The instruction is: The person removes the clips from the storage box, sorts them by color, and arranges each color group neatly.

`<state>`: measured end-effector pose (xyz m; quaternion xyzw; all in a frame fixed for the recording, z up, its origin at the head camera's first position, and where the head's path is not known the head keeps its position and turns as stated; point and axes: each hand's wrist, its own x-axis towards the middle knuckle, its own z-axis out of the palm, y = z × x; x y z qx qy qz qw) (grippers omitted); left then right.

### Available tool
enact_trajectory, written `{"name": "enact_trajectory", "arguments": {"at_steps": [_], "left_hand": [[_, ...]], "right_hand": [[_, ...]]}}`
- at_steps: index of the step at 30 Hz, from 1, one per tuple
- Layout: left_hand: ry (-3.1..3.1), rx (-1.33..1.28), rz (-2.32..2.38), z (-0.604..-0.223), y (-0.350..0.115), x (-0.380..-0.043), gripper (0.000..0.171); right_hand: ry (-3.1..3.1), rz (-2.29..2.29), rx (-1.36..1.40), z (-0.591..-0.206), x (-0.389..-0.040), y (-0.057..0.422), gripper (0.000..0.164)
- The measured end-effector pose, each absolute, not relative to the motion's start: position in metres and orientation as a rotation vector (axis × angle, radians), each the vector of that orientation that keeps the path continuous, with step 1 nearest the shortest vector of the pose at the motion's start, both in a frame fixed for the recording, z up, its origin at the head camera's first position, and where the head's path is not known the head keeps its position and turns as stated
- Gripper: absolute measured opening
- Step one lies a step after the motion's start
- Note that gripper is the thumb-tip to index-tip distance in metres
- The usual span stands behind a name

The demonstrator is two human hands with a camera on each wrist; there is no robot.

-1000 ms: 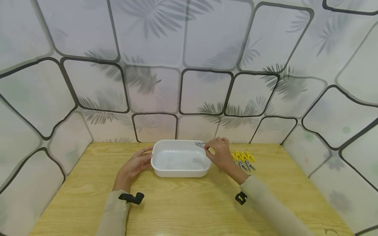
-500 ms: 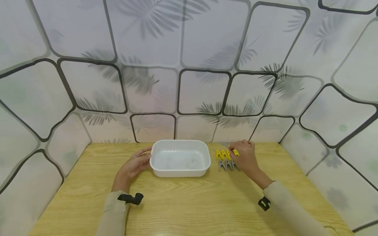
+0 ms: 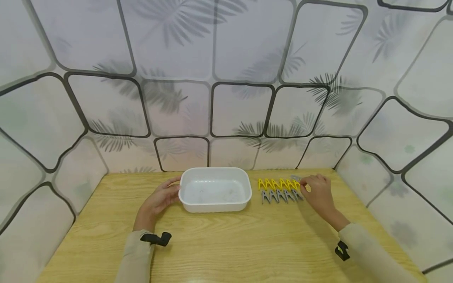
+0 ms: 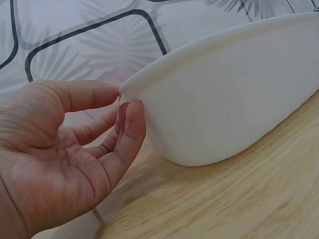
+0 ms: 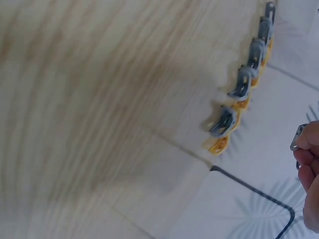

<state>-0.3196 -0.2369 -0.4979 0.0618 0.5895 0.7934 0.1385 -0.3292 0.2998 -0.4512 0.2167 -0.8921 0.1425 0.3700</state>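
My right hand (image 3: 319, 194) pinches a grey clothespin (image 5: 297, 136) between thumb and fingertips, just past the right end of two rows of clothespins. In the head view, that grey clothespin (image 3: 295, 178) overlaps the table behind the yellow row. Several yellow clothespins (image 3: 275, 184) stand side by side, with several grey clothespins (image 3: 279, 196) lined up in front of them. At the left end of a white plastic basin (image 3: 215, 207), my left hand (image 3: 162, 199) rests its fingertips on the outside of the rim. One bent finger (image 4: 130, 124) lies against the wall below it.
Light wooden table (image 3: 219, 243) runs back to a patterned wall covering (image 3: 184, 106), which also encloses both sides. The basin sits near the back edge, left of the clothespin rows. Black straps with small mounts (image 3: 155, 238) are on both sleeves.
My right hand has moved right with the grey clothespin, from over the basin's right side past the rows, uncovering them. My left hand stays at the basin; the head view shifts slightly.
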Motion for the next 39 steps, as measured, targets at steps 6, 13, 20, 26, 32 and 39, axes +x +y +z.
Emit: {"name": "enact_trajectory", "arguments": {"at_steps": [6,13,20,26,32,39], "left_hand": [[1.721,0.182,2.287,-0.496,-0.238,-0.321,0.046],[1.740,0.179,2.272,-0.493,-0.239,-0.321,0.045],[1.730,0.179,2.272,-0.492,-0.236,-0.322,0.050],[1.712,0.181,2.279,-0.493,-0.235,-0.323,0.053],[1.721,0.179,2.272,-0.493,-0.237,-0.320,0.050],[1.700,0.173,2.277,-0.494,-0.237,-0.318,0.052]], "right_hand": [[-2.321,0.381,0.520,-0.458,-0.332,0.318,0.013],[-2.381,0.357,0.492,-0.468,-0.330,0.330,0.012],[-2.487,0.372,0.458,-0.478,-0.325,0.338,0.005],[-2.560,0.395,0.408,-0.482,-0.328,0.339,0.006],[-2.610,0.400,0.378,-0.488,-0.332,0.338,0.002],[-2.686,0.413,0.350,-0.488,-0.331,0.337,0.003]]}}
